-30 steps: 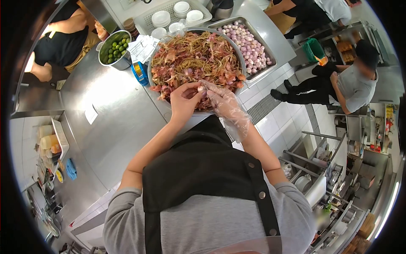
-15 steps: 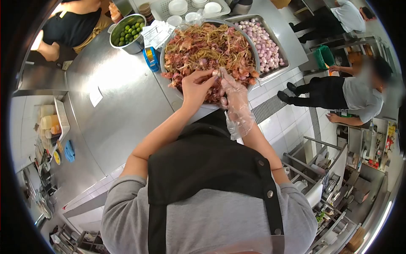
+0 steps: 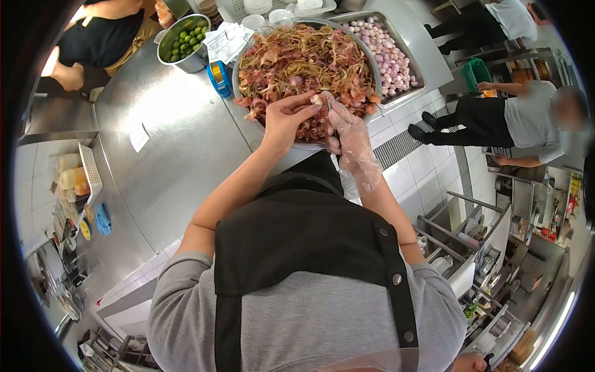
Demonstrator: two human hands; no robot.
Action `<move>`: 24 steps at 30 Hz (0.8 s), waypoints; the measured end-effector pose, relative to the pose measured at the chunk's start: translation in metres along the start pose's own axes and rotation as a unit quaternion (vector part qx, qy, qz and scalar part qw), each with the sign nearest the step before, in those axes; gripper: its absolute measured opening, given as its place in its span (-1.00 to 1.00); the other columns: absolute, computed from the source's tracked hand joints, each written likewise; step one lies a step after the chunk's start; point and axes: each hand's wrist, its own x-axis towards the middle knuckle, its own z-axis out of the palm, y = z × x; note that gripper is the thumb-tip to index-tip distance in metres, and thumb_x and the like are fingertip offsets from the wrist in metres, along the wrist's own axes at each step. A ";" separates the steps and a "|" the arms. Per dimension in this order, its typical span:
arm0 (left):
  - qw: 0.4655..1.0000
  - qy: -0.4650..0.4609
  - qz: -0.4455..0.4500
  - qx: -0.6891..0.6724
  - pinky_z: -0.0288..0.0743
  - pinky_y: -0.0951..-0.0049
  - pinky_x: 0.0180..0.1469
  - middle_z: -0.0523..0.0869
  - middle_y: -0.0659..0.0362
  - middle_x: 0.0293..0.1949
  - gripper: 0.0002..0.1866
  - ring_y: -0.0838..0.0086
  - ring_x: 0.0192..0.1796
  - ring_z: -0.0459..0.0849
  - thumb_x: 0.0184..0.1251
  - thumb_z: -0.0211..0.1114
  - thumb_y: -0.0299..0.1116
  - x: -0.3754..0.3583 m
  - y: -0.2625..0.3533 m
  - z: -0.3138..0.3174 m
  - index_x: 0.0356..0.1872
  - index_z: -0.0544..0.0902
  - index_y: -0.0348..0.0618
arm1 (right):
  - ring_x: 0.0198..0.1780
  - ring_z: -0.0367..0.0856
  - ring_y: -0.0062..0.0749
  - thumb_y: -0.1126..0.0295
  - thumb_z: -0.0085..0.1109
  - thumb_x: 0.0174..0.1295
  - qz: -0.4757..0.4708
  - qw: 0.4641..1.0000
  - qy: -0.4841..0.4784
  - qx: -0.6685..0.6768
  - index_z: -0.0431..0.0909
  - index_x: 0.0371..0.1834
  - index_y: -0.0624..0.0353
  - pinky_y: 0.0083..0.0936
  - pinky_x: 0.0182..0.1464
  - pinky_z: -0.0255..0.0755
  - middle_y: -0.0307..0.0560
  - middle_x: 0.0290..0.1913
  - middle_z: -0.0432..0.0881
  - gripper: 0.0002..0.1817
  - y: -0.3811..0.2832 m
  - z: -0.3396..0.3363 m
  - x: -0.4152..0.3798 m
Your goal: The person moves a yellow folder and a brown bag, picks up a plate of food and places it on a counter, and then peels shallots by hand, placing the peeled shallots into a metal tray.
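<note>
A big round metal bowl [image 3: 235,84] is heaped with reddish-brown shallot skins and stringy roots [image 3: 304,56]. Over its near rim my bare left hand [image 3: 288,121] pinches a small pale shallot [image 3: 317,99] between thumb and fingertips. My right hand [image 3: 350,136], in a loose clear plastic glove, is closed beside it on what looks like a small knife [image 3: 329,107], its narrow blade close to the shallot. Most of the knife is hidden by the fingers. Right of the bowl, a rectangular metal tray [image 3: 421,68] holds many peeled pinkish shallots [image 3: 384,59].
Left of the bowl are a blue tape dispenser [image 3: 219,79], paper slips [image 3: 227,42] and a metal pot [image 3: 193,64] of green limes. Another paper [image 3: 139,137] lies on the steel table [image 3: 180,155]. A person [image 3: 520,121] stands to the right; others are at the upper corners.
Both hands stay together at the bowl's near edge, with the shallot turned slightly and the gloved hand shifted a little. The view has moved slightly. The person at right has shifted.
</note>
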 end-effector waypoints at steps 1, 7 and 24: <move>1.000 0.005 -0.007 0.015 0.66 0.44 0.07 0.77 -0.02 -0.03 -0.63 0.43 -0.09 0.77 0.25 0.40 -0.65 -0.001 0.003 0.002 0.09 0.64 -0.47 | -0.64 0.24 -0.67 0.30 0.05 0.52 -0.006 0.999 0.007 -0.038 0.39 0.45 0.02 -0.71 -0.63 0.08 -0.33 -0.47 0.43 -0.54 0.002 0.000 0.000; 0.998 0.009 0.012 0.054 0.67 0.47 0.00 0.80 0.00 -0.14 -0.75 0.44 -0.12 0.79 0.22 0.42 -0.65 0.001 0.000 -0.005 -0.07 0.69 -0.44 | -0.66 0.23 -0.65 0.39 0.07 0.50 -0.003 1.000 0.005 0.013 0.43 0.44 0.04 -0.68 -0.65 0.05 -0.31 -0.49 0.42 -0.55 -0.005 -0.001 0.001; 0.987 0.111 0.116 0.014 0.58 0.51 -0.03 0.80 0.17 -0.21 -0.75 0.60 -0.16 0.72 0.22 0.49 -0.47 -0.032 0.003 -0.008 -0.09 0.74 -0.31 | -0.66 0.16 -0.70 0.19 -0.04 0.55 0.157 0.950 -0.214 -0.166 0.11 0.61 -0.15 -0.71 -0.67 0.08 -0.38 -0.49 0.23 -0.41 -0.041 0.018 0.025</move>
